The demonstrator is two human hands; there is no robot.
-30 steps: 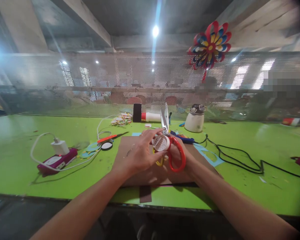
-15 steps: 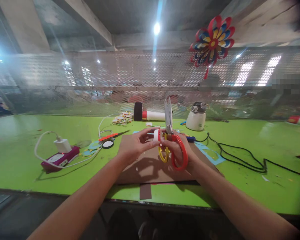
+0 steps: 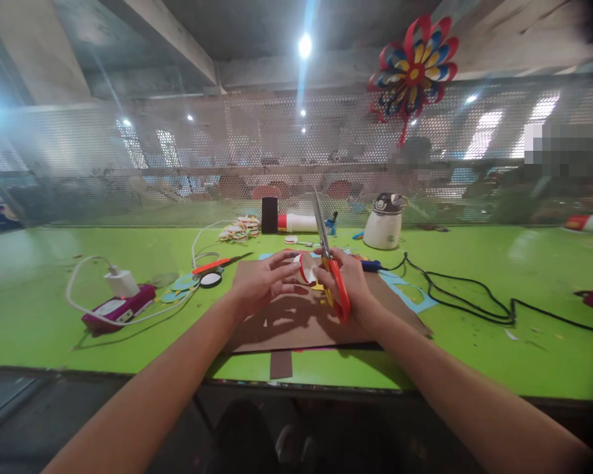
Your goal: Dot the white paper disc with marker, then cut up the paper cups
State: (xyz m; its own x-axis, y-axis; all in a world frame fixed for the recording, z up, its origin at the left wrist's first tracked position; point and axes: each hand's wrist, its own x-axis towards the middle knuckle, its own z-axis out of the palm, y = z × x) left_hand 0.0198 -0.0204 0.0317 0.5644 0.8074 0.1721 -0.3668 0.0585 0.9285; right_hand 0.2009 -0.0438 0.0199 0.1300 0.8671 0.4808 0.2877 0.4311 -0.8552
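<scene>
In the head view, my left hand [image 3: 257, 284] has its fingertips on the left side of a small white ring with a red band [image 3: 305, 268], above a brown board [image 3: 286, 322]. The ring is tilted, and part of its white inside shows. My right hand [image 3: 353, 280] grips a pair of scissors [image 3: 337, 283] with red and yellow handles. Their blades point up and slightly left. Fingertips of that hand come to the ring's right side; whether they press on it I cannot tell.
A purple power strip [image 3: 123, 309] with a white plug stands left, near an orange-handled knife [image 3: 211, 266]. Behind are stacked discs [image 3: 240, 228], a dark phone-like slab [image 3: 269, 215] and a white bottle-shaped container [image 3: 383, 227]. A black cable [image 3: 464, 313] runs right over light-blue paper [image 3: 415, 296].
The scissors have turned from facing me to nearly edge-on, tilting left. The ring has turned so that its inside shows. My left fingers have spread somewhat.
</scene>
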